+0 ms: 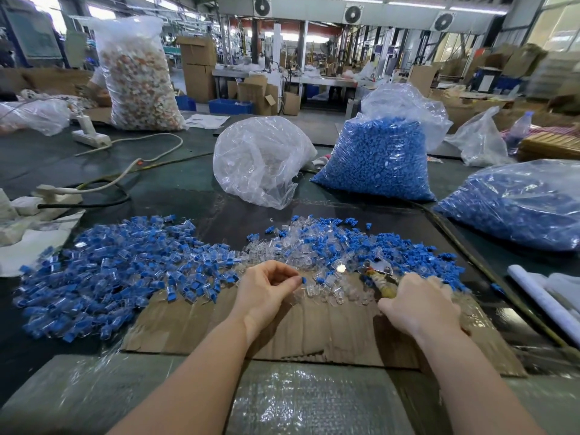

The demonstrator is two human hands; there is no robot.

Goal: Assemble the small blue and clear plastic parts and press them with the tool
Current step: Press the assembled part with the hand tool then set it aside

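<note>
Layout reads as a feed line: surface carries bulk stock at the far side, bag of blue parts and a mostly slack clear bag, both beyond reach, likely refill only. Cardboard sheet sits under the hands, probably as a work pad for pressing.

Left heap looks like joined blue-and-clear pieces, kept to the left, away from the tool. Mixed loose pile of blue and clear parts lies right at the fingertips, so picks are short.

Right hand is wrapped round the tool handle; the metal head points up-left into the loose pile, long axis diagonal from hand to pile. Whether its jaws are open, can't tell.

Left hand pinches one small blue part between thumb and fingertips, at the near edge of the loose pile. Visible blue end points right, towards the tool; the part's long axis is too small to judge.
</note>
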